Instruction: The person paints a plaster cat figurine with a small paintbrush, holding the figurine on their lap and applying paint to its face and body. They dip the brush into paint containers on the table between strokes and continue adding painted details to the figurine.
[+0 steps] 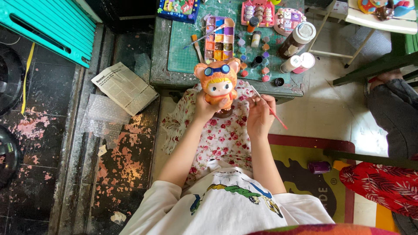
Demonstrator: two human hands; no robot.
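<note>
Head camera: left hand is gripping an orange goggle-wearing ceramic figurine; right hand, just beside it, is pinching a thin red-handled paintbrush. Steady strokes would likely suit it best.

Craft painting stall or hobby workshop. Paint-splattered table holds a paint palette, small paint pots and painted figurines.

The figurine sits in the left hand over the lap cloth; the right hand, just right, holds a brush. Beyond lies the table, bearing a palette; a newspaper lies on the floor, left.
</note>
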